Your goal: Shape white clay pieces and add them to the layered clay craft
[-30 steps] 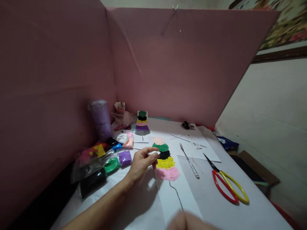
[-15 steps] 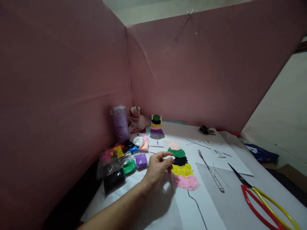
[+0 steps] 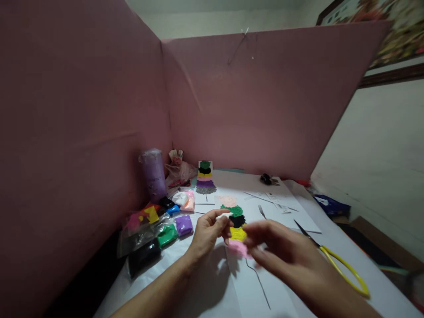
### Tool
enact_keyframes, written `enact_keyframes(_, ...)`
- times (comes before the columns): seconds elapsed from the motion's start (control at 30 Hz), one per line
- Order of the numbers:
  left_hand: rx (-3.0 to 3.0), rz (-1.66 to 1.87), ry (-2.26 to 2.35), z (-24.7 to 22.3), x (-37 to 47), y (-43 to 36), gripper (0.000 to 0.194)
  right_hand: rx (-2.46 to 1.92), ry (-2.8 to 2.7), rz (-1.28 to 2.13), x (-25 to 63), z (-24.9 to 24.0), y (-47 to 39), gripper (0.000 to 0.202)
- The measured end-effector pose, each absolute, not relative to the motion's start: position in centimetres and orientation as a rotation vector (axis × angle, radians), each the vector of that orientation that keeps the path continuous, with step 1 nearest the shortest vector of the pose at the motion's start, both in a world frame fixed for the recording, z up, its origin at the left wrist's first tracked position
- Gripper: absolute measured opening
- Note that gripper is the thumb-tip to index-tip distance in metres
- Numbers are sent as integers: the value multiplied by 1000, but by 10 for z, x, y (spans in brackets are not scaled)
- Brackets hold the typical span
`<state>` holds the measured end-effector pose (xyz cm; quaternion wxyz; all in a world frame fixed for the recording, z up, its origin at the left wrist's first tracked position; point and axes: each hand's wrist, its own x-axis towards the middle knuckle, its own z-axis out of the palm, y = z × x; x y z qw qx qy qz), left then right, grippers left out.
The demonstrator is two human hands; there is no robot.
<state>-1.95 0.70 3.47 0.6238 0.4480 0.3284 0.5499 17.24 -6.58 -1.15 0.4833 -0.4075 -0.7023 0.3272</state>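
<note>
from my end i make out a small white bit [image 3: 226, 214] pinched between thumb and finger of the left hand [image 3: 208, 230], by the left edge of the striped picture [image 3: 236, 234]; fingertips cover much of it. the right hand [image 3: 286, 256] is blurred, thumb and fingers apart, near the pink band. it hides most of the fork [image 3: 261, 211] and part of the scissors [image 3: 347, 274]. lettering on the purple tube [image 3: 154, 176] escapes me.
</note>
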Motion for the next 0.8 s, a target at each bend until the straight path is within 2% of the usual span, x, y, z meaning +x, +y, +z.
enact_keyframes(0.07,1111,1222,770,34,-18,6,40,-1100,-1660,873,154,38,-28,21)
enact_keyframes(0.13,1209,1201,799,34,-17,4,38,-1089,-1566,992,141,59,-1,25)
enact_keyframes(0.27,1233,1237,816,37,-16,3,36,-963,-1377,1356,138,34,11,42)
enact_keyframes(0.33,1220,1276,818,38,-16,3,36,-920,-1369,1403,142,18,6,42)
enact_keyframes(0.53,1385,1329,874,31,-17,4,33,-934,-1597,1055,144,16,-2,32)
enact_keyframes(0.67,1848,1467,786,25,-15,2,20,-1004,-1701,722,144,17,-3,48)
enact_keyframes(0.8,2120,1307,600,25,-14,3,17,-905,-1793,325,146,15,-7,60)
